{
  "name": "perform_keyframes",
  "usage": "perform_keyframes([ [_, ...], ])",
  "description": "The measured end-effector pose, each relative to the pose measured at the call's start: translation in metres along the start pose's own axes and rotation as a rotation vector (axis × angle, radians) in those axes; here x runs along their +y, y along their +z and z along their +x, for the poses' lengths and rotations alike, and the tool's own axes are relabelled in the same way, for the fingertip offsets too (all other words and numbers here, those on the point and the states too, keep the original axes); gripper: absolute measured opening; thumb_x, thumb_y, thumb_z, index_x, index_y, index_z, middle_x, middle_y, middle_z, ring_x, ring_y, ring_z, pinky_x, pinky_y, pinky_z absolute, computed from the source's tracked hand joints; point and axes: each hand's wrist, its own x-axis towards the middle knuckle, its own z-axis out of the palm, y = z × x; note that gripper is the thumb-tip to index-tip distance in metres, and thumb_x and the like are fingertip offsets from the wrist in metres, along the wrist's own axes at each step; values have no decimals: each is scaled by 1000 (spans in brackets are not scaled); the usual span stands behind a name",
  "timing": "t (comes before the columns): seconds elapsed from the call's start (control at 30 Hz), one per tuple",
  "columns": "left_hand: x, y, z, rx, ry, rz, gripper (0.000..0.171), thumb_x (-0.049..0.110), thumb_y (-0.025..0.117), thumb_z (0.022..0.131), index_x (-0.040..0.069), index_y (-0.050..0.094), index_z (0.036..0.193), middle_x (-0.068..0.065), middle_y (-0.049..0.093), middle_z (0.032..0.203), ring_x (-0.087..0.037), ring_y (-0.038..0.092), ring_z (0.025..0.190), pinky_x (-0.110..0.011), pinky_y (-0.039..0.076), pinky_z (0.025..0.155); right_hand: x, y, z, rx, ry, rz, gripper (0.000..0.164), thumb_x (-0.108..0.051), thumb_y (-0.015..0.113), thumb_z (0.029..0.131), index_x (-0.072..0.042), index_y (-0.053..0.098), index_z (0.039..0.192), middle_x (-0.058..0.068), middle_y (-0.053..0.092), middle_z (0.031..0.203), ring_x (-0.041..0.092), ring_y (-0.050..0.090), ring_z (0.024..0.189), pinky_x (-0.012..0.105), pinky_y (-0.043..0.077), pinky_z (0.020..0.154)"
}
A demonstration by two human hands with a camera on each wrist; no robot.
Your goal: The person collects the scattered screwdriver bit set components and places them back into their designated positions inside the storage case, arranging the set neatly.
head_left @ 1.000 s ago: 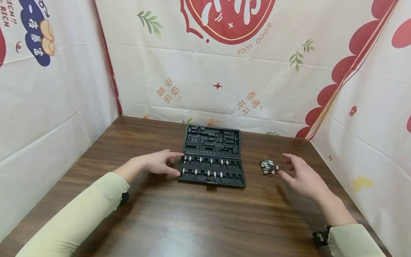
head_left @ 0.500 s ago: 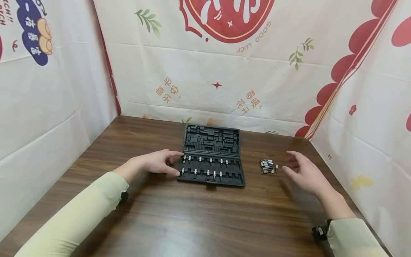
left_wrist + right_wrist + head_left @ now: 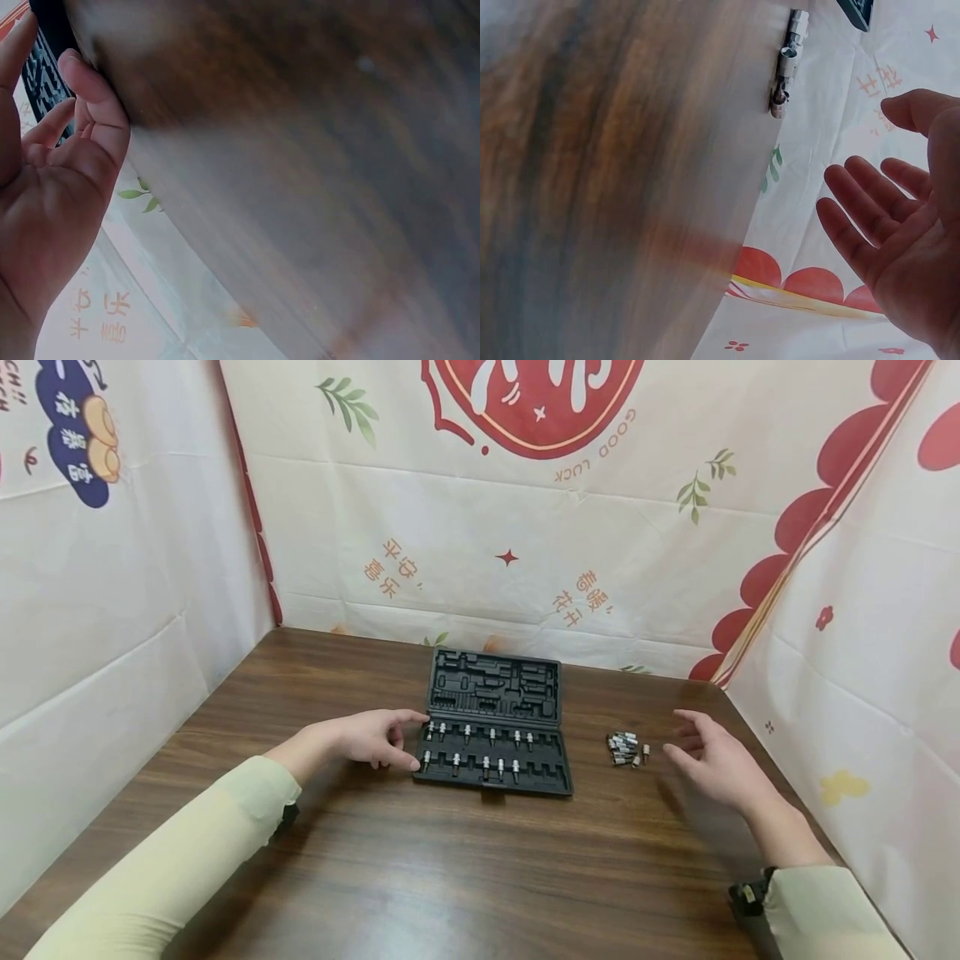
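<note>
A black moulded case (image 3: 493, 683) lies unfolded on the table, with two rows of silver bit sockets (image 3: 486, 767) in its nearer half. At the case's left edge is my left hand (image 3: 367, 739), its thumb at the near corner and its index finger by the hinge. The left wrist view shows this hand's other fingers (image 3: 94, 82) loosely bent, holding nothing. A small pile of bit sockets (image 3: 622, 748) lies right of the case, with a single socket (image 3: 646, 752) beside it. Just right of these hovers my right hand (image 3: 716, 767), fingers spread and nothing in them.
The brown wooden table (image 3: 450, 868) carries the case and the loose sockets. A printed white cloth (image 3: 450, 510) hangs behind the table and at both sides. Black straps (image 3: 748, 900) sit at the wrists.
My right hand has drawn back slightly to the right, away from the loose sockets. The left hand has stayed at the case's edge.
</note>
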Motion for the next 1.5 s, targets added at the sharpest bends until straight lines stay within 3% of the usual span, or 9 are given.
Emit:
perform_keyframes([
  [0.57, 1, 2, 0, 20, 17, -29, 93, 32, 86, 98, 10, 35, 172, -6, 66, 87, -16, 62, 73, -32, 56, 68, 13, -5, -3, -31, 51, 14, 63, -26, 70, 109, 6, 45, 158, 34, 64, 140, 50, 69, 123, 66, 56, 100],
  [0.73, 1, 2, 0, 24, 21, -28, 93, 31, 86, 98, 10, 35, 172, -6, 67, 86, -16, 63, 73, -33, 57, 69, 22, -3, 1, -75, 84, 47, 57, -32, 71, 109, 1, 55, 153, 28, 70, 135, 43, 72, 119, 50, 60, 90],
  [0.9, 0, 2, 0, 31, 0, -17, 93, 32, 87, 97, 12, 36, 172, -5, 67, 88, -16, 64, 75, -33, 58, 70, 34, 0, 6, -141, 124, 169, 54, -35, 73, 108, -4, 62, 150, 21, 74, 132, 26, 72, 111, 30, 58, 81],
  [1.1, -1, 4, 0, 37, -21, -6, 92, 34, 88, 96, 14, 39, 171, -6, 67, 89, -17, 63, 74, -33, 56, 70, 45, 4, 14, -231, 179, 300, 58, -38, 76, 106, -5, 62, 152, 18, 71, 135, 19, 68, 107, 31, 61, 84],
  [1.33, 1, 5, 1, 33, -28, -1, 93, 35, 89, 95, 15, 40, 171, -6, 67, 89, -17, 64, 75, -32, 57, 71, 47, 10, 22, -298, 206, 293, 59, -38, 75, 106, -1, 61, 151, 17, 71, 129, 19, 63, 101, 33, 57, 81],
  [1.5, 3, 3, 0, 23, -23, 3, 93, 34, 88, 96, 12, 38, 172, -6, 67, 88, -16, 64, 74, -32, 58, 71, 45, 12, 28, -333, 255, 298, 64, -42, 74, 107, -1, 58, 154, 17, 69, 131, 24, 62, 108, 34, 54, 86],
])
